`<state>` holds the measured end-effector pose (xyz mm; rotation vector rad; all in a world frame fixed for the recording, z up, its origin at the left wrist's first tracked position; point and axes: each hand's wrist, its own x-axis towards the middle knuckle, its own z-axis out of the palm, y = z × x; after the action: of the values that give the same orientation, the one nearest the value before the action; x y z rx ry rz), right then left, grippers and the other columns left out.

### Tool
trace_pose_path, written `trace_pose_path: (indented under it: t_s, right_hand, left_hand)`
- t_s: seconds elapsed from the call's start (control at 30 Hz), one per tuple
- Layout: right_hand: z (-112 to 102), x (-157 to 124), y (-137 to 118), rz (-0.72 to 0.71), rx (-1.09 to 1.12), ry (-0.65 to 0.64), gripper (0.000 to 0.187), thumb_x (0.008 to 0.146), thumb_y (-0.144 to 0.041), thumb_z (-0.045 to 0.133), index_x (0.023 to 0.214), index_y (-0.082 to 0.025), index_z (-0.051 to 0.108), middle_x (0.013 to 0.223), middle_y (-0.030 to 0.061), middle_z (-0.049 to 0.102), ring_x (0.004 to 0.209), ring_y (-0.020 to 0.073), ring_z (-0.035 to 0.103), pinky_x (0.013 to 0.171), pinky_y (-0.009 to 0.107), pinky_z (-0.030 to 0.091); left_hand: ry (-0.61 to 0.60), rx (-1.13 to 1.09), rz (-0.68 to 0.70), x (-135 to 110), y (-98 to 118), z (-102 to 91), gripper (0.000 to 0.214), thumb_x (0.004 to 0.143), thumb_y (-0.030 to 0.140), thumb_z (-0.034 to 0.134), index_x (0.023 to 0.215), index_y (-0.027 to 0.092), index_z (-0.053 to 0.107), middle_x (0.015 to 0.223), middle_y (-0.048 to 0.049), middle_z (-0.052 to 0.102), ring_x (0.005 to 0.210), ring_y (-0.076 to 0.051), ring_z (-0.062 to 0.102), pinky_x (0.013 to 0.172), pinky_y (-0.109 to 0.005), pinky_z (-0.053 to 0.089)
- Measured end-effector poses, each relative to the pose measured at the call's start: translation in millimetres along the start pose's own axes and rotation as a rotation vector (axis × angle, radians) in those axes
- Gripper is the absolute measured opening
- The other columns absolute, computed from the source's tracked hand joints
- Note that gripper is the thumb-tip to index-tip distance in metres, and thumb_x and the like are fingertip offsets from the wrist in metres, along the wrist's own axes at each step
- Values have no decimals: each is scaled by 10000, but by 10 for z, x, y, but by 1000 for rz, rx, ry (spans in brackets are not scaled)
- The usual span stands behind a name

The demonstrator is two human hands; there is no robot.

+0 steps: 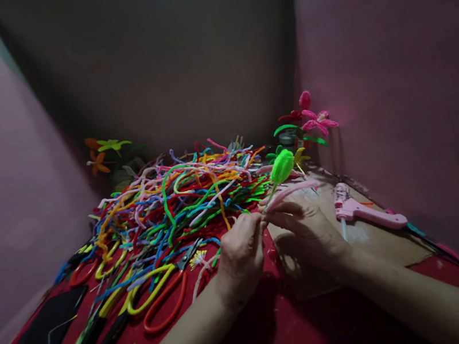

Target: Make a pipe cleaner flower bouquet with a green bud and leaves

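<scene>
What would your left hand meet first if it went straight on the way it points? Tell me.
The left hand would probably meet the fingers of the right hand first, just ahead near the lower end of the green stem. Depth is unclear; the hands may be touching.

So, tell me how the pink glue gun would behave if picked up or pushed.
The pink glue gun would probably stay stiff: its body looks like moulded plastic. Its bent shape suggests sliding across the cardboard rather than rolling. The dark cord near its handle might tug if attached.
</scene>
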<state>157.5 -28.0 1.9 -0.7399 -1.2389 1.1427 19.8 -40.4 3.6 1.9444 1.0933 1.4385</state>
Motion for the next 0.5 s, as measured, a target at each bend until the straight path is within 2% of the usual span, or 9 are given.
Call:
trace_pose_path:
  t_s: [0.13,0.27,0.4,0.5]
  right_hand:
    - [-46,48,-31,-59,-36,-77,37,712,-260,696,735,-234,709,945,15,612,962,193,535,896,350,416]
    - [-157,104,-50,-71,-48,-224,47,721,-247,692,727,-239,738,975,27,620,1028,209,516,934,377,393]
    - [-222,122,-36,-23,5,-292,62,683,-265,725,740,-251,746,1029,27,627,1054,220,506,951,389,366]
    - [-210,120,0,51,91,-272,73,655,-298,740,697,-237,738,923,22,642,967,213,537,909,383,379]
  left_hand:
    - [-25,-132,-139,38,57,-23,143,806,241,560,692,196,634,532,23,486,496,-98,431,543,-204,362]
    - [-131,-334,-258,73,135,-46,194,792,235,576,609,170,575,490,35,455,435,-74,399,463,-197,320]
    - [-278,-492,-332,98,135,-82,199,783,224,579,602,146,557,505,29,467,419,-54,387,437,-187,292]
    - [-366,-525,-361,115,102,-89,182,789,261,575,656,137,566,523,27,479,417,-49,378,433,-185,284]
